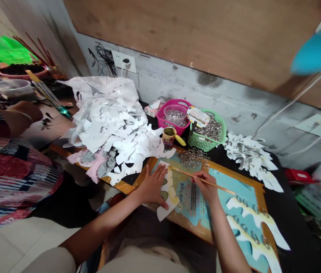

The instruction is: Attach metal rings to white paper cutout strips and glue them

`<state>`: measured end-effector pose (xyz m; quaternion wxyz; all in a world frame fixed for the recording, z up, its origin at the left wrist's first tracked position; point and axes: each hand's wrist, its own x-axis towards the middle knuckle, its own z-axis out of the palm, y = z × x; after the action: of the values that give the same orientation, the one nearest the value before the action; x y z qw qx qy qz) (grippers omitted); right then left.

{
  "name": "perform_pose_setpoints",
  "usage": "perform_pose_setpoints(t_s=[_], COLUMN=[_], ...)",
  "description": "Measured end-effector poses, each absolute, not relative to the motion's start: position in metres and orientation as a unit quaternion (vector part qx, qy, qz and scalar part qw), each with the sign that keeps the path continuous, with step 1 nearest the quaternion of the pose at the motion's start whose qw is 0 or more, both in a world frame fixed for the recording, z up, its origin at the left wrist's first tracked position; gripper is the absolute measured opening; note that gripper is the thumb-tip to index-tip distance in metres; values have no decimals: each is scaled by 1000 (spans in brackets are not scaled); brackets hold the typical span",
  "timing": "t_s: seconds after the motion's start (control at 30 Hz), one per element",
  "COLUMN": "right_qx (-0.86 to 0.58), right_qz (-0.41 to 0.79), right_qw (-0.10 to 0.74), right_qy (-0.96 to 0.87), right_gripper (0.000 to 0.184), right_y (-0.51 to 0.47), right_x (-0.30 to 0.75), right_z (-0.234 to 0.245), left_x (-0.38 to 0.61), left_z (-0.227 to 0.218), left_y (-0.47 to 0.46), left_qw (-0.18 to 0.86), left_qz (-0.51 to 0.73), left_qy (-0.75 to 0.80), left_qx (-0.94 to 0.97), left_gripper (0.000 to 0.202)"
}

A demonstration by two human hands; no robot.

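The right hand [205, 185] pinches a thin wooden brush [202, 179] between thumb and fingertips, while the left hand [151, 185] lies spread and pressed flat on a white paper cutout [168, 193]. The brush's long axis slants across the board, its tip pointing up and left to the cutout's upper end and its handle end pointing down and right. The cutout's long axis runs roughly toward and away from the person, with a scalloped edge and a yellowish smear along it. It lies on the near left of an orange-framed board [241, 179] with a blue printed face. Two more cutouts [251, 216] with metal rings on them lie at the board's lower right. Beyond the board, a small cup [168, 136] holds something dark and yellowish, though its contents are hard to make out. Just beside it, a pink basket [174, 117] holds a clear plastic bag of silver rings, and a green basket [209, 131] is filled with similar rings. Loose rings [193, 158] sit in a heap on the board's far edge, and a large pile of white cutouts [106, 113] rests on a plastic sheet to the left.
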<state>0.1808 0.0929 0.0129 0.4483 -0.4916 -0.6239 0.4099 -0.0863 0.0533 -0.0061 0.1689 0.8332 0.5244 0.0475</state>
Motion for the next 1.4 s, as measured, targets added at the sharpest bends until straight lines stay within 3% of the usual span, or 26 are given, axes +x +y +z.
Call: perform_pose_setpoints(t_s=[0.3,0.97,1.4], right_qx=[-500,-478,-479], right_qz=[386,507,515], right_qw=[442,451,488], right_qy=[-637,-557,-517], right_gripper=[12,8,12], right_y=[90,103,104], right_x=[183,185,184], right_z=[26,35,39], left_x=[-84,-85,-85], left_z=[0,0,2], left_y=[54,54,54], left_qw=[191,203,202], left_qz=[37,35,31], left_qy=[530,528,527], left_qx=[825,824,825], left_gripper=[132,136,141])
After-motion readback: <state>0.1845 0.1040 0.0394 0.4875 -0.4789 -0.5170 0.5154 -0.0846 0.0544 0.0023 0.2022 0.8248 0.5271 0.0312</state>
